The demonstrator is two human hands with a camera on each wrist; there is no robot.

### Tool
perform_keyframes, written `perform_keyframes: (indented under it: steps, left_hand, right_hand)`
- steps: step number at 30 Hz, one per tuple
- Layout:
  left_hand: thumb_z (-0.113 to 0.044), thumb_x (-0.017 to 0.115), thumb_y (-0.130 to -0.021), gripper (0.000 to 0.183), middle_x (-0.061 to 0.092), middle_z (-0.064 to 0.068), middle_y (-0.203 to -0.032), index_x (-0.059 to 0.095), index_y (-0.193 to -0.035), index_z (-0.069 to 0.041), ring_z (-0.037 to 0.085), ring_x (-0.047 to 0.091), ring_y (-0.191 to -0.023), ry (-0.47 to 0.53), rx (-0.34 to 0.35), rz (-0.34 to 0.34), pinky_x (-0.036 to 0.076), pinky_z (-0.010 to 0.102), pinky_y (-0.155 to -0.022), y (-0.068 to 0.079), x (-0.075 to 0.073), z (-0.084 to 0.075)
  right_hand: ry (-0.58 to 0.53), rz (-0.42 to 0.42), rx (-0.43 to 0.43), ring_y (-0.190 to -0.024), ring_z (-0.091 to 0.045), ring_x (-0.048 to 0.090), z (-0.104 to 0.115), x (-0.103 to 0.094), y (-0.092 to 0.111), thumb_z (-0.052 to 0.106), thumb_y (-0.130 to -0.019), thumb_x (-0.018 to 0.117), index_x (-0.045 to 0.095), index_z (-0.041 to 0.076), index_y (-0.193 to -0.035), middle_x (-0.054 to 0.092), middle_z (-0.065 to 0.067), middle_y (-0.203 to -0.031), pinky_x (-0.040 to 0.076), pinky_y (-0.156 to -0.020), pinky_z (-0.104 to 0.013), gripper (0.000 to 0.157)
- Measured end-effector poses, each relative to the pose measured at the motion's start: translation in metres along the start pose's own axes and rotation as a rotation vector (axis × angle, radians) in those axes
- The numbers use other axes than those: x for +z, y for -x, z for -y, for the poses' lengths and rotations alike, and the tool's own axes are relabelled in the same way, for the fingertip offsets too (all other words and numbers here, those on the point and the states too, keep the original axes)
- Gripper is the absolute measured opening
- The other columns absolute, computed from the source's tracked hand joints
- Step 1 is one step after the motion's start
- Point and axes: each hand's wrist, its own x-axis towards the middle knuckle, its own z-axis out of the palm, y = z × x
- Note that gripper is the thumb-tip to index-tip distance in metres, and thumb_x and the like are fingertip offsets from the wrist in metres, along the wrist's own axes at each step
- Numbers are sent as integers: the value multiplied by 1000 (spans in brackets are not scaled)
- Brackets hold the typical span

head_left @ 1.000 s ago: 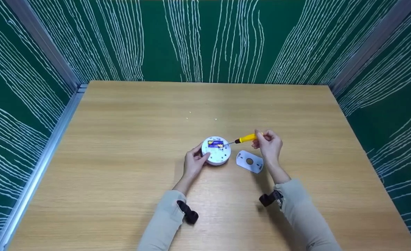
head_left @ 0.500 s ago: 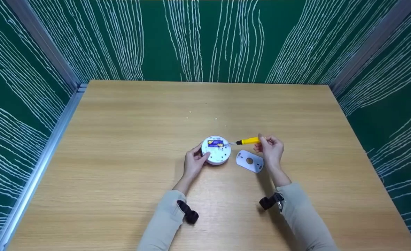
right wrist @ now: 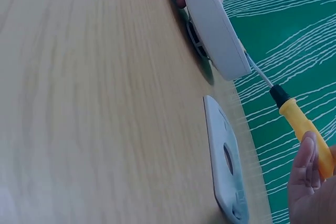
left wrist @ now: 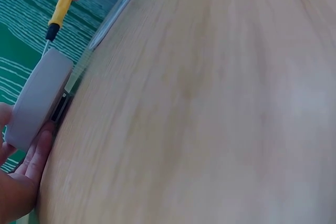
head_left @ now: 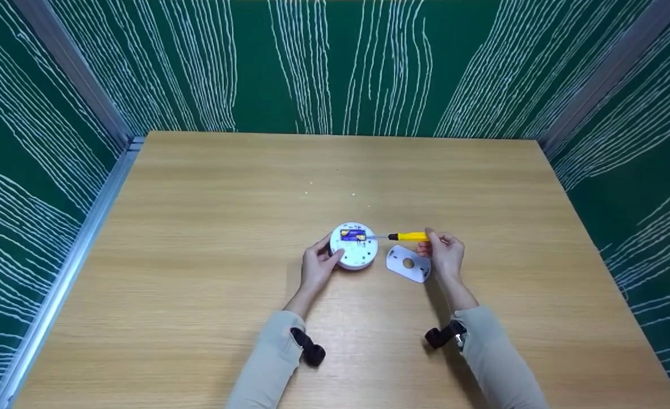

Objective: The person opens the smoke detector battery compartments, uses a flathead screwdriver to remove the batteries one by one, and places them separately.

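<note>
A white disc [head_left: 357,253], the landmark here, is in a person's hands over a wooden table [head_left: 227,227]. Purple and yellow batteries [head_left: 353,234] sit in a recess in the far half of its upward face. The left hand [head_left: 316,267] grips the disc's left side, thumb on the face, fingers reaching underneath. From the disc's right, the right hand [head_left: 447,257] pinches the yellow handle of a screwdriver [head_left: 411,237], its shaft aimed at the right end of the batteries. Whether the tip touches them is too small to tell. A white plate [head_left: 408,263] with a central hole lies on the table, to the disc's right and apart from it.

The likeliest trouble is a slip: pushed sideways, the tip could skate off and scratch the disc's face or a battery's wrapper. Prying too hard could bend a contact, or flip a battery out to roll beyond the disc. Held from the left only, the disc might twist or tip if the tool presses its right edge, and the thumb could be jabbed.
</note>
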Motion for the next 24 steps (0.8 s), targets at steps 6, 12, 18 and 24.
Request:
perform_keyframes:
  steps: [6, 12, 18, 24]
  left_hand:
    - [-4, 67, -77, 49, 54, 21, -116, 49, -122, 3, 5, 50, -57, 2, 3, -6, 49, 14, -54, 0, 1, 0]
    - [-5, 67, -77, 50, 53, 20, -118, 49, -123, 1, 5, 49, -55, 0, -11, -11, 50, 15, -53, -1, 0, 0]
    - [-5, 68, -76, 51, 51, 21, -120, 49, -123, 1, 6, 51, -59, 4, -13, -1, 53, 20, -59, -1, 0, 1]
    - [-7, 68, -76, 51, 52, 20, -119, 49, -123, 0, 6, 49, -59, -12, -10, -2, 52, 18, -57, -1, 0, 1]
  right_hand:
    - [-14, 6, -3, -43, -16, 57, 3, -1, 0, 19, -79, 66, 51, 1, -70, 60, -9, -55, 51, -40, -25, 25]
    - [29, -1, -106, -44, -20, 57, -12, -2, -17, 26, -73, 73, 51, 0, -73, 60, -14, -60, 52, -41, -31, 33]
    - [79, 4, -126, -44, -22, 58, -13, -2, -20, 31, -72, 72, 53, -1, -75, 61, -16, -63, 52, -42, -32, 37]
    - [68, -17, -67, -42, -18, 57, -10, -2, -15, 26, -76, 70, 53, -1, -72, 61, -11, -57, 52, -40, -28, 33]
